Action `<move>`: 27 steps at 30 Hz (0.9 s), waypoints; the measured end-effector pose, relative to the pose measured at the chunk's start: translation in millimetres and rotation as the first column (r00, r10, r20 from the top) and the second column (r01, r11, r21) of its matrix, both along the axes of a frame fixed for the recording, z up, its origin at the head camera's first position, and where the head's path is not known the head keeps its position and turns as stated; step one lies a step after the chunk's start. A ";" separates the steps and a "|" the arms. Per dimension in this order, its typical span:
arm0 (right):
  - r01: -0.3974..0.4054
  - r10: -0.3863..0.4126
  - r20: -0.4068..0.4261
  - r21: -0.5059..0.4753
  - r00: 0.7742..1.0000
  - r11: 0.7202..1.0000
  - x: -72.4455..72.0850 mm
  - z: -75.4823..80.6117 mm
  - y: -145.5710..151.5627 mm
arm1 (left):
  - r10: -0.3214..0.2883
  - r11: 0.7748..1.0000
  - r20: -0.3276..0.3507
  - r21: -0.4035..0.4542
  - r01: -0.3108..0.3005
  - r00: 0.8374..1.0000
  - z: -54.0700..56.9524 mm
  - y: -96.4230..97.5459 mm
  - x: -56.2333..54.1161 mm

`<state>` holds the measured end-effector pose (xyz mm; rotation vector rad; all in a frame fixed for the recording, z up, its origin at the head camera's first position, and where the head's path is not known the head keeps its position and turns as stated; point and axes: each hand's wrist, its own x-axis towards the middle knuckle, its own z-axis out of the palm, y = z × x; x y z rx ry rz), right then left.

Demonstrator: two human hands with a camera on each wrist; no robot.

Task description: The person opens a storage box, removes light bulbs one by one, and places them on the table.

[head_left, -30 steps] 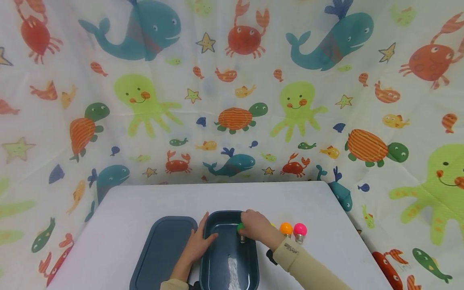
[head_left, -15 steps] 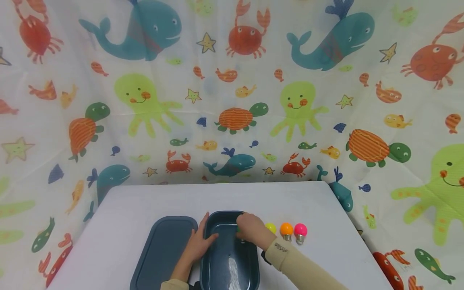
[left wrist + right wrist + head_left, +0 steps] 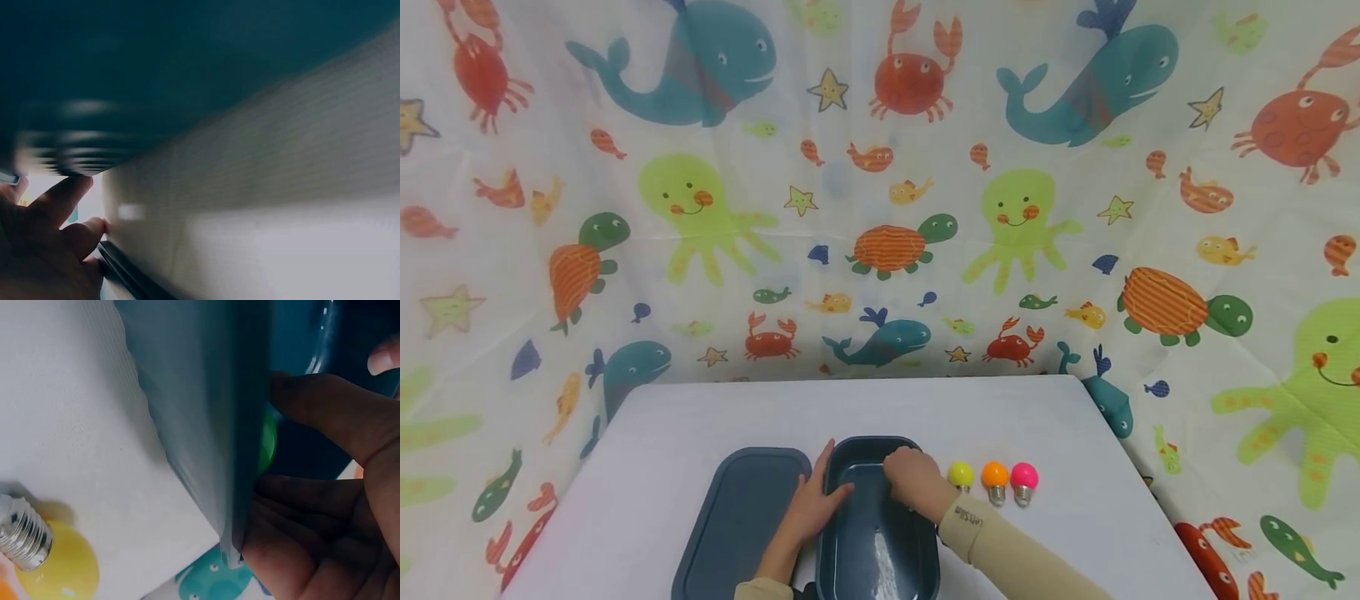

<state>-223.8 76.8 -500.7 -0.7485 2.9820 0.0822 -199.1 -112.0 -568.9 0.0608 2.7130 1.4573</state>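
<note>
My right hand (image 3: 917,479) reaches over the right wall of a dark blue rectangular box (image 3: 876,546). Between its thumb and fingers it pinches a green light bulb (image 3: 268,445), which the hand covers in the head view. In the right wrist view the box's wall hides part of that bulb. My left hand (image 3: 808,504) rests against the box's left side, its fingers fairly straight along the outside and the thumb over the rim. Left wrist view: fingers (image 3: 65,197) touch the underside of the box's edge.
A flat dark blue lid (image 3: 737,525) lies left of the box. Right of the box, a yellow bulb (image 3: 960,475), an orange bulb (image 3: 996,475) and a pink bulb (image 3: 1024,476) lie in a row on the white table (image 3: 760,408). Behind hangs a sea-animal curtain (image 3: 850,192).
My right hand has moved a little left and nearer, inside the box. The green bulb has gone from sight in the head view, and the yellow bulb is uncovered. The left hand stays put.
</note>
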 end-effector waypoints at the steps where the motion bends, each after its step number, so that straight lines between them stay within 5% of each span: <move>1: -0.005 0.005 -0.002 0.004 1.000 1.000 0.0 -1.0 -0.5 | -0.001 1.000 -0.002 0.001 0.001 1.000 0.1 -0.5 -0.7; 18: -0.006 0.006 0.008 0.008 1.000 1.000 -3.7 -3.8 -13.5 | -0.023 1.000 -0.017 0.005 0.023 1.000 -0.9 -12.2 -16.6; 27: 0.037 -0.035 0.031 -0.068 0.999 0.997 -15.0 15.9 -16.7 | -0.045 0.999 0.009 -0.002 0.045 0.999 -3.6 -21.0 -30.4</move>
